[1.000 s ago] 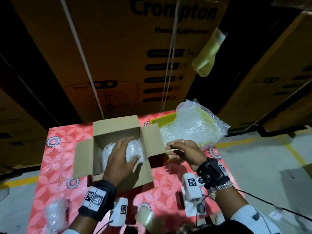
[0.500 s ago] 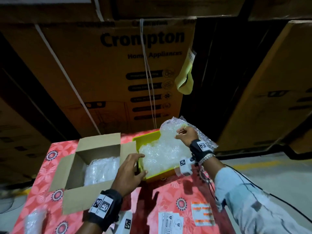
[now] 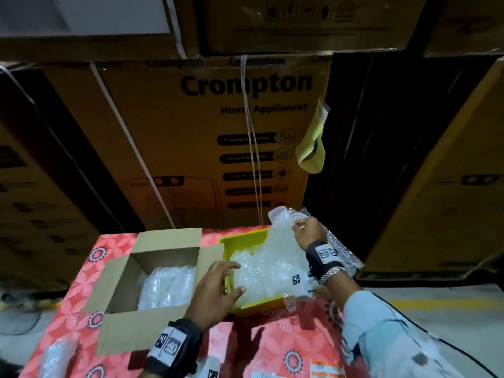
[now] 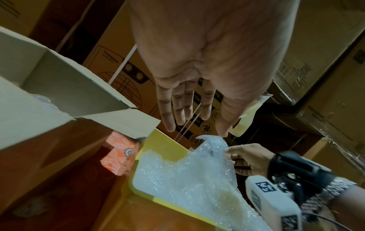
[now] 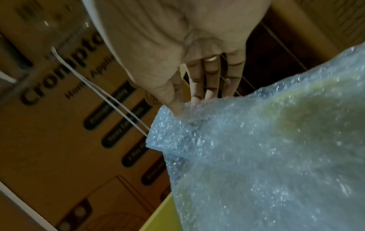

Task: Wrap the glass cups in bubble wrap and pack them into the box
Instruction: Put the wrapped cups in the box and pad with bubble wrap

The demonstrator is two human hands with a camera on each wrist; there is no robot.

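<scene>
Pulling a fresh sheet of bubble wrap (image 3: 268, 264) out of the yellow tray (image 3: 245, 237) is what's happening here, so we're somewhere mid-task, I'd say. The right hand (image 3: 309, 231) is pinching the far corner of the sheet between thumb and fingertips and lifting it, so that grip is narrow and holding the wrap. The left hand (image 3: 215, 289) is sitting at the tray's near-left edge with fingers relaxed and spread, holding nothing as far as I can tell, maybe just steadying the tray or about to grab the sheet's other side. Progress-wise, the cardboard box (image 3: 122, 271) is standing open on the bench (image 3: 79, 285), just left of the tray, and there's already a wrapped bundle (image 3: 166, 285) lying inside it, presumably cups that are done. Another wrapped-looking lump (image 3: 56, 356) is sitting on the bench at the near-left corner, blurry, so I can't say what's in it. No bare glass cups are showing in any view, so I can't tell how many are left to wrap. Box flaps are still open too.
</scene>
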